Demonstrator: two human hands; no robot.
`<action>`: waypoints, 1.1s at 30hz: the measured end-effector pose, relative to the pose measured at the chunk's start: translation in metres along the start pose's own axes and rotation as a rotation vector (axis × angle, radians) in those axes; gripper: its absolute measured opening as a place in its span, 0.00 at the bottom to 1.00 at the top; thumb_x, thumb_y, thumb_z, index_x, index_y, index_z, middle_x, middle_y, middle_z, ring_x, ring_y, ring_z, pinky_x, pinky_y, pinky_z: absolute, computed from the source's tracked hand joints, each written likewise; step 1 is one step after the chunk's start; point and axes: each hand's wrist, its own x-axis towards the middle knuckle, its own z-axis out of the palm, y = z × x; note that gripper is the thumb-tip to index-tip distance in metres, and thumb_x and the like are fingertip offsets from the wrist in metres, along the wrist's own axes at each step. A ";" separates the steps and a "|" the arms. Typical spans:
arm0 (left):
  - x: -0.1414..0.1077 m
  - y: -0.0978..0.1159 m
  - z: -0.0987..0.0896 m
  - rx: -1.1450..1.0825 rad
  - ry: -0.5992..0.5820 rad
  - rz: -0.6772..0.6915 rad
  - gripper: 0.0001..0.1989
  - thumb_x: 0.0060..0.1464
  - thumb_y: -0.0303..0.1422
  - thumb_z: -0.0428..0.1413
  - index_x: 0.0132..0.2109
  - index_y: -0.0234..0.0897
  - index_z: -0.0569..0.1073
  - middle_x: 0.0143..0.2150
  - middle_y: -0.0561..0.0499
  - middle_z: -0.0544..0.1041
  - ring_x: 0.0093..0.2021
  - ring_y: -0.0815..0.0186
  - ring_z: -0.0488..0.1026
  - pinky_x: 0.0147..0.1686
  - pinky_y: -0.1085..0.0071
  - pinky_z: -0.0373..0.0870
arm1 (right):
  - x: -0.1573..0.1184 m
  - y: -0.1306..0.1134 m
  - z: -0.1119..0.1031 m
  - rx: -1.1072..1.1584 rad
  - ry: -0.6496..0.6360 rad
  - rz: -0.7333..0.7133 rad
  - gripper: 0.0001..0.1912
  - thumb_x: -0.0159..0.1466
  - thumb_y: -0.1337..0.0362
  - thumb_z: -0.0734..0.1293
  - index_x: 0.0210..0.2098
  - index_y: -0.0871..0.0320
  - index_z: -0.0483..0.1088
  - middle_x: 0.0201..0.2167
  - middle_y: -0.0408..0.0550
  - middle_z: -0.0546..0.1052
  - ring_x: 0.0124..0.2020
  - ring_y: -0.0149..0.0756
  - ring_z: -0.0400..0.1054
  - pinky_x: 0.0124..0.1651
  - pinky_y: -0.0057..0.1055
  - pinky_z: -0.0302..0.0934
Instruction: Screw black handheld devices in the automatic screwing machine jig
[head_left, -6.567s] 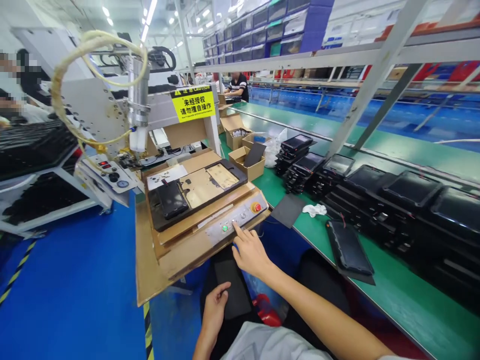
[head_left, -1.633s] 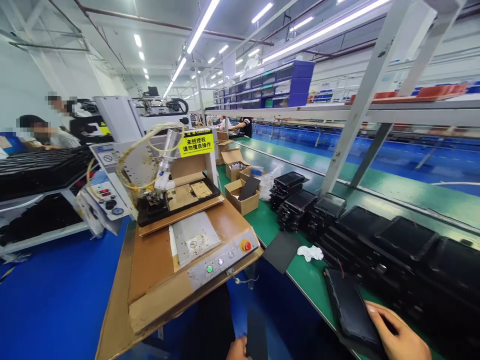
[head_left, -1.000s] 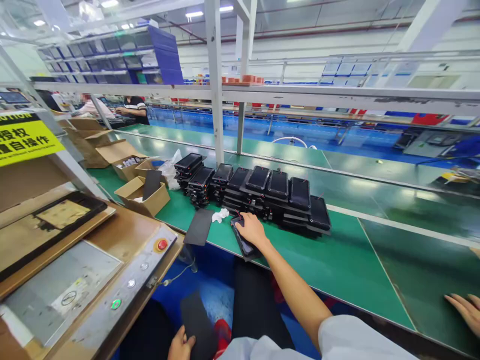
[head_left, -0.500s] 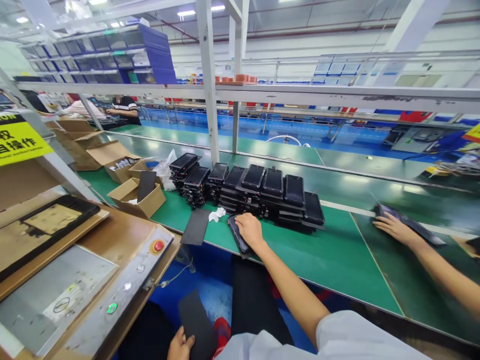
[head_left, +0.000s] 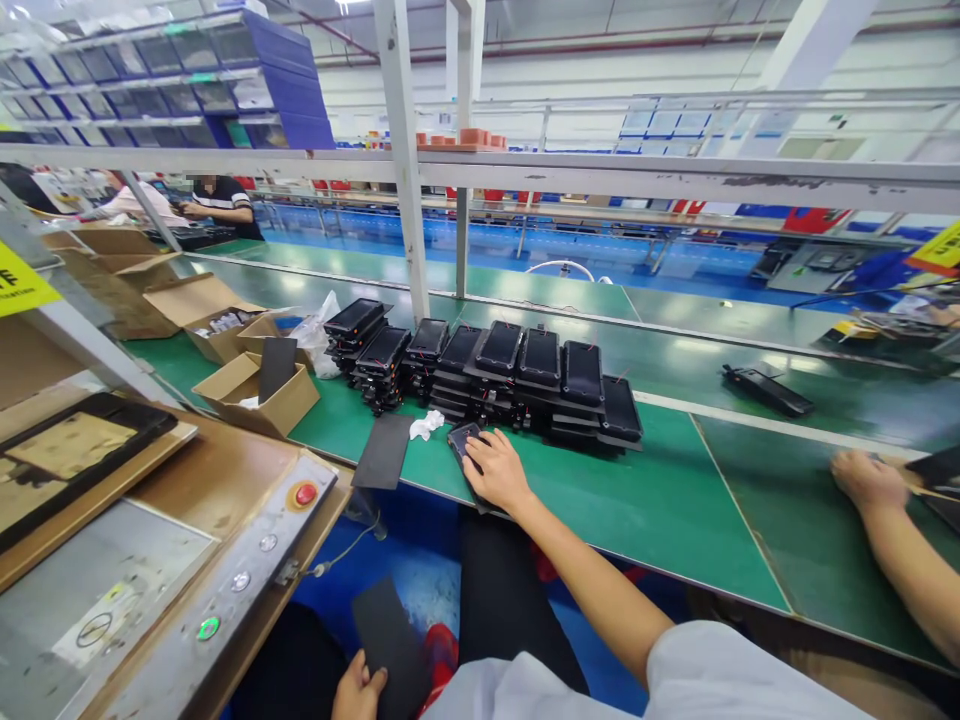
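Stacks of black devices [head_left: 499,347] block the far side of the worker's right hand [head_left: 499,470], with a crumpled white wad [head_left: 426,426] and a dark sheet [head_left: 381,452] hemming it in at left. Open green bench [head_left: 660,510] offers passage to the right, up to a co-worker's forearm [head_left: 911,570] at near right.

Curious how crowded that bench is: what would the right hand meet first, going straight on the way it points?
Past the black device under the right hand, probably the crumpled white wad; depth is unclear, so the stacked devices may come first.
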 end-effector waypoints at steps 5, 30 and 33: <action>0.003 0.001 -0.004 0.000 -0.046 -0.036 0.19 0.29 0.38 0.70 0.32 0.41 0.76 0.30 0.48 0.84 0.46 0.41 0.82 0.49 0.54 0.77 | -0.005 0.003 0.005 0.088 0.066 -0.012 0.19 0.71 0.59 0.59 0.50 0.53 0.81 0.54 0.47 0.80 0.62 0.47 0.66 0.70 0.49 0.56; -0.137 0.093 -0.033 -0.508 0.149 0.412 0.33 0.43 0.50 0.69 0.53 0.36 0.79 0.49 0.35 0.84 0.55 0.41 0.79 0.59 0.51 0.72 | 0.063 -0.386 -0.021 0.699 -0.457 -0.670 0.31 0.66 0.53 0.67 0.65 0.56 0.62 0.54 0.54 0.78 0.53 0.46 0.74 0.55 0.40 0.67; -0.153 0.080 -0.060 -0.517 0.287 0.337 0.45 0.39 0.56 0.69 0.60 0.35 0.75 0.49 0.33 0.84 0.58 0.37 0.77 0.57 0.48 0.74 | 0.083 -0.489 -0.002 0.554 -0.506 -0.729 0.34 0.64 0.51 0.68 0.63 0.63 0.60 0.51 0.62 0.79 0.53 0.53 0.74 0.53 0.42 0.67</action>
